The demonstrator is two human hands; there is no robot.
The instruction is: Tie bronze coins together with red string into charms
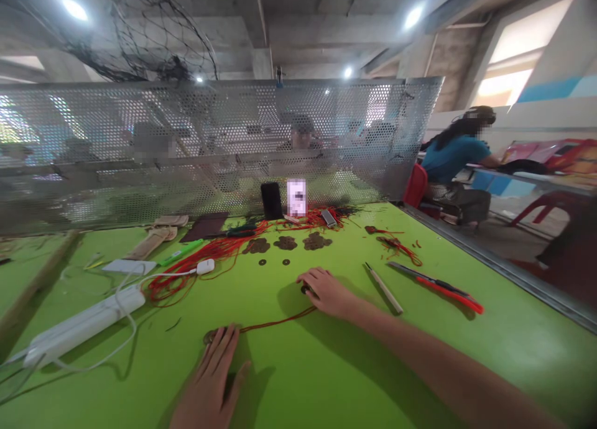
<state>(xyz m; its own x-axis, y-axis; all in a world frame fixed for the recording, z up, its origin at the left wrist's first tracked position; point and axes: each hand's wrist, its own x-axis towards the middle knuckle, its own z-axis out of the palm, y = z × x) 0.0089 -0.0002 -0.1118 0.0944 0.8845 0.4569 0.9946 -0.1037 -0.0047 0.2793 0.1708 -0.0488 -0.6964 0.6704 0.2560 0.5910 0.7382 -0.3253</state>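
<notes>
My left hand (215,373) lies nearly flat on the green table, its fingers stretched out over a dark round coin (209,337). From beside those fingers a red cord (280,320) runs to the right, ending under my right hand (329,291). The right fingers are bent around another dark coin (305,289), which shows only in part. Two single holed coins (286,262) lie just beyond, in front of several flat heaps of coins (317,241).
A wooden-handled tool (385,289) and an orange utility knife (438,286) lie to the right. Left are a white power strip (88,323) and a bundle of red cords (186,270). Two phones stand by the perforated metal screen (209,149). A person (459,146) sits at right.
</notes>
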